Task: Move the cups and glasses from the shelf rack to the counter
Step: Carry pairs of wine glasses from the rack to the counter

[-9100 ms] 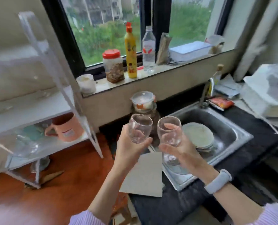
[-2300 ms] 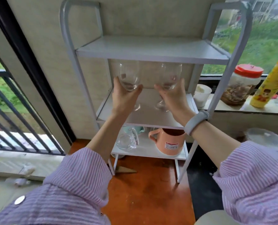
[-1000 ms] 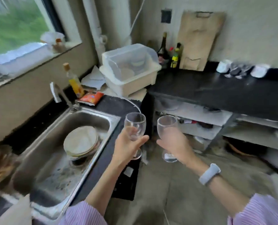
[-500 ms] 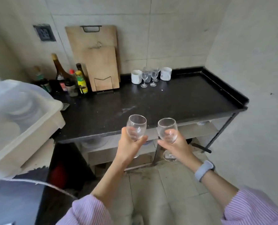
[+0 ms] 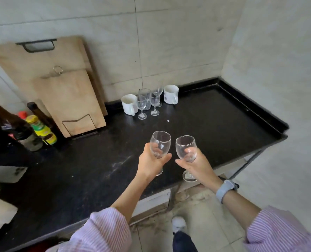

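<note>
My left hand (image 5: 151, 163) grips a clear stemmed glass (image 5: 160, 142) by its bowl, upright, above the black counter (image 5: 89, 164). My right hand (image 5: 196, 165) grips a second stemmed glass (image 5: 185, 146) the same way, its foot hanging just past the counter's front edge. At the back of the counter stand two white mugs (image 5: 129, 104) (image 5: 170, 94) with several clear glasses (image 5: 147, 100) clustered between them against the wall. The shelf rack is out of view.
Two wooden cutting boards (image 5: 60, 84) lean on the tiled wall at left. Bottles (image 5: 40, 130) stand in front of them at far left. A phone (image 5: 6, 174) lies on the counter's left part. A side wall closes the counter's right end. My shoe (image 5: 179, 224) is on the tiled floor.
I have stepped closer to the counter, and both glasses now hover over its front part instead of in front of it. Both grips are unchanged.
</note>
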`<state>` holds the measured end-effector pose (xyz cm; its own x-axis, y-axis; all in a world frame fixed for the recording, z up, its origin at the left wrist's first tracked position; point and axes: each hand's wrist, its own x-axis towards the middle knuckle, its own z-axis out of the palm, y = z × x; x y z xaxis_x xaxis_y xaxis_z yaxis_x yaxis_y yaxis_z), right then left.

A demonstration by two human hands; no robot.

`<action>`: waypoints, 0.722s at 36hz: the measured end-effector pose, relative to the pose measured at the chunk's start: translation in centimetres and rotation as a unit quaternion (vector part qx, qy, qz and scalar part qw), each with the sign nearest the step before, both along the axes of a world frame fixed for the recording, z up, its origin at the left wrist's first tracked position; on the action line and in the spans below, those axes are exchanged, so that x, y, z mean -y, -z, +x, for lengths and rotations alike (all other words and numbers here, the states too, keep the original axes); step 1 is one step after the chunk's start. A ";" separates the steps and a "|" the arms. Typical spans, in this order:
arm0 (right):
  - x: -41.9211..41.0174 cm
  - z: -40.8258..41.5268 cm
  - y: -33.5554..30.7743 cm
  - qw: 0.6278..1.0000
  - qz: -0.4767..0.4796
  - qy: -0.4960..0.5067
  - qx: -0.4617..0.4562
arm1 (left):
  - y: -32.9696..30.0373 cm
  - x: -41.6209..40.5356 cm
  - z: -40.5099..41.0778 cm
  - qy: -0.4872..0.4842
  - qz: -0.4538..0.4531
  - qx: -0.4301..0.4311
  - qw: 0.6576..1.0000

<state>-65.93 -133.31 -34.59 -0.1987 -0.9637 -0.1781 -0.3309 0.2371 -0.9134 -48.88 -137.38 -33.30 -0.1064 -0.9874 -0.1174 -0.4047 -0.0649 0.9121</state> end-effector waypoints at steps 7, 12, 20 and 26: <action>12.6 -5.2 3.4 1.000 0.010 0.007 -0.013 | 3.3 11.6 -4.6 -0.047 0.013 0.042 0.998; 20.5 -7.9 5.6 0.999 0.027 0.000 -0.019 | 5.5 18.9 -7.4 -0.059 0.033 0.050 0.996; 31.0 -9.7 9.3 1.000 0.005 0.015 0.024 | 9.7 28.6 -11.1 -0.075 0.045 0.031 0.996; 35.8 -10.3 11.6 0.999 -0.001 0.024 0.044 | 12.3 32.8 -12.8 -0.077 0.036 0.017 0.996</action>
<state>-76.22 -169.09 -46.20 -0.2285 -0.9539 -0.1946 -0.2372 0.2485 -0.9391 -61.72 -170.21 -45.63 0.0514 -0.9806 -0.1889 -0.4159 -0.1930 0.8887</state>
